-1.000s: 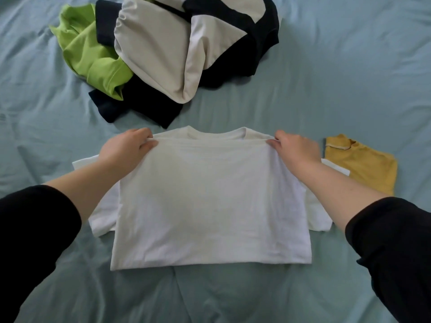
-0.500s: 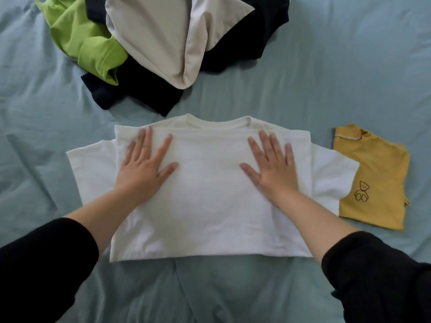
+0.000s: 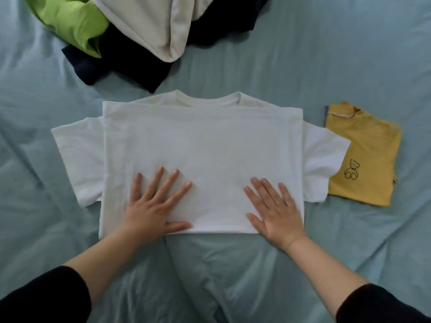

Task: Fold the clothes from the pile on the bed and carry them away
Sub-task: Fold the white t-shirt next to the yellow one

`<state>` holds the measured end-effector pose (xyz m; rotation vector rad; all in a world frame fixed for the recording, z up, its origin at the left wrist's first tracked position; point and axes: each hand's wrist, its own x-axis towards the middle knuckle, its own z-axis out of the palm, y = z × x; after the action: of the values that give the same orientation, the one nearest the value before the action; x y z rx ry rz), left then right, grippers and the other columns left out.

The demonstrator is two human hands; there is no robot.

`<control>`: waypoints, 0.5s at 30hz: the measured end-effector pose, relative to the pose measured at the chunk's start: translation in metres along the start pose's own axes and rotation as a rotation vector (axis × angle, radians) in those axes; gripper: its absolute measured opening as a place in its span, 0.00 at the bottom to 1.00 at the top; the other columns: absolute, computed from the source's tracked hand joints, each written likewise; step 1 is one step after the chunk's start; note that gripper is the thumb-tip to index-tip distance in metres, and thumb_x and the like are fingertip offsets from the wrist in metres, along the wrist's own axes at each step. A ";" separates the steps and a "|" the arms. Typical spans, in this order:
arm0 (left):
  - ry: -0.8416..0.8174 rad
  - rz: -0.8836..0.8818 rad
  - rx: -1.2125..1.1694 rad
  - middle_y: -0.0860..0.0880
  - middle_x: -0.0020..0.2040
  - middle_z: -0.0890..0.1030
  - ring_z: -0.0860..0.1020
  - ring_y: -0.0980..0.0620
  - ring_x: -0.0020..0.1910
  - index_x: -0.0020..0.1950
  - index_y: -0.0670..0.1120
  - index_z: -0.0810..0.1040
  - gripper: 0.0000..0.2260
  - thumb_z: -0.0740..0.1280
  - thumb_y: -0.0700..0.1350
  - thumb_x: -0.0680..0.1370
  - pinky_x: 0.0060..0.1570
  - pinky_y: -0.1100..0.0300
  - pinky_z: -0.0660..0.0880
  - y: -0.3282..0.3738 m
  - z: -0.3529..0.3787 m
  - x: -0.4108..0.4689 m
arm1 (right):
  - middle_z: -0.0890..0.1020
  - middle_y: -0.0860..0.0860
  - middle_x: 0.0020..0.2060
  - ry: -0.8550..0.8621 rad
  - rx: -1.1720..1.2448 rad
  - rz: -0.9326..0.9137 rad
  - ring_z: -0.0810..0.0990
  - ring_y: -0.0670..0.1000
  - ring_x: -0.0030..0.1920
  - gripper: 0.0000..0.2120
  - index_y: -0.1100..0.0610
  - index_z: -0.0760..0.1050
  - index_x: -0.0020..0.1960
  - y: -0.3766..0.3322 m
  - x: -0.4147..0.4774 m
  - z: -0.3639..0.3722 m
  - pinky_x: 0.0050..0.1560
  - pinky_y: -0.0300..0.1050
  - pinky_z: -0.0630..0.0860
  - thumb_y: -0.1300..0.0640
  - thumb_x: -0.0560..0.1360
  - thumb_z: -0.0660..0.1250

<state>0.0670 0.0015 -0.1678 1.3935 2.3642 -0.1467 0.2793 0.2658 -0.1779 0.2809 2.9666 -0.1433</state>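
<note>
Bed sheet (image 3: 349,54): pale blue-grey, creased, under everything listed here.

Pile (image 3: 163,50), far left to top centre: unfolded clothes, three pieces.
- Lime-green garment (image 3: 70,22), at the pile's left edge.
- Dark navy garment (image 3: 126,66), lowest layer, spreading toward me.
- Cream garment (image 3: 149,26), bunched on top, right of the green one.

White T-shirt (image 3: 203,136), centre: it lies flat on the sheet, near the pile and on my side of it. The collar points away from me. The lower half is folded up over the chest. One short sleeve sticks out on each side.

My left hand (image 3: 154,206): flat, fingers straight and spread. It presses on the near-left part of the folded shirt, thumb along the near edge.

My right hand (image 3: 277,210): flat, fingers straight and closer together. It presses on the near-right part, heel at the near edge. My hands are apart, and neither grips any cloth.

Black sleeves (image 3: 42,297): on both my forearms, at the lower corners.

Yellow shirt (image 3: 363,157), right: folded, with a small bear outline. The white shirt's right sleeve overlaps its left edge.
</note>
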 end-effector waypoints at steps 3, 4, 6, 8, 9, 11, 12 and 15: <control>-0.109 0.007 0.032 0.50 0.79 0.56 0.47 0.45 0.79 0.79 0.59 0.49 0.42 0.47 0.77 0.70 0.70 0.30 0.47 -0.014 -0.004 -0.019 | 0.48 0.46 0.79 -0.100 -0.011 -0.011 0.45 0.46 0.78 0.28 0.47 0.49 0.78 0.029 -0.039 0.000 0.75 0.54 0.50 0.39 0.81 0.41; -0.137 0.007 0.043 0.49 0.79 0.58 0.46 0.45 0.79 0.79 0.59 0.50 0.42 0.47 0.78 0.69 0.71 0.30 0.46 -0.018 -0.007 -0.025 | 0.46 0.46 0.79 -0.125 -0.004 0.006 0.44 0.46 0.78 0.28 0.47 0.48 0.79 0.036 -0.051 -0.001 0.75 0.55 0.51 0.38 0.81 0.40; -0.192 -0.006 0.050 0.47 0.78 0.60 0.49 0.44 0.79 0.79 0.57 0.53 0.44 0.46 0.78 0.68 0.71 0.32 0.44 -0.021 -0.014 -0.033 | 0.47 0.47 0.79 -0.149 -0.001 0.070 0.45 0.46 0.78 0.28 0.47 0.47 0.79 0.041 -0.072 -0.005 0.74 0.57 0.54 0.39 0.81 0.40; -0.248 -0.039 0.061 0.46 0.80 0.53 0.46 0.43 0.78 0.79 0.57 0.49 0.46 0.43 0.80 0.66 0.70 0.33 0.40 -0.018 -0.022 -0.035 | 0.53 0.48 0.78 -0.138 0.018 0.146 0.46 0.46 0.78 0.27 0.50 0.51 0.78 0.034 -0.083 -0.012 0.74 0.55 0.54 0.42 0.82 0.41; -0.266 -0.061 0.067 0.47 0.80 0.43 0.39 0.43 0.78 0.79 0.58 0.41 0.48 0.42 0.81 0.64 0.70 0.34 0.36 -0.015 -0.024 -0.034 | 0.56 0.50 0.78 -0.125 0.055 0.173 0.48 0.47 0.78 0.27 0.52 0.55 0.78 0.028 -0.086 -0.017 0.73 0.54 0.55 0.43 0.81 0.45; -0.299 -0.116 0.018 0.50 0.74 0.25 0.25 0.45 0.73 0.73 0.61 0.26 0.50 0.41 0.83 0.60 0.69 0.35 0.31 -0.003 -0.027 -0.032 | 0.65 0.53 0.74 -0.039 0.220 0.246 0.60 0.52 0.75 0.23 0.55 0.66 0.74 0.018 -0.085 -0.027 0.72 0.54 0.60 0.50 0.80 0.58; -0.308 -0.121 -0.016 0.51 0.72 0.21 0.23 0.45 0.71 0.71 0.62 0.23 0.49 0.41 0.83 0.60 0.69 0.36 0.31 0.008 -0.030 -0.029 | 0.70 0.55 0.72 0.038 0.350 0.340 0.67 0.55 0.72 0.21 0.57 0.71 0.70 0.015 -0.083 -0.032 0.70 0.54 0.65 0.55 0.78 0.64; -0.283 0.000 -0.092 0.52 0.72 0.22 0.25 0.48 0.73 0.71 0.64 0.24 0.44 0.43 0.81 0.65 0.72 0.42 0.34 0.054 -0.045 -0.008 | 0.78 0.53 0.59 0.249 0.841 0.896 0.76 0.52 0.59 0.19 0.57 0.74 0.65 0.012 -0.069 -0.050 0.62 0.49 0.72 0.57 0.75 0.70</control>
<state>0.1039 0.0345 -0.1181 1.2407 2.1117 -0.2173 0.3413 0.2710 -0.1178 1.7364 2.4766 -1.2648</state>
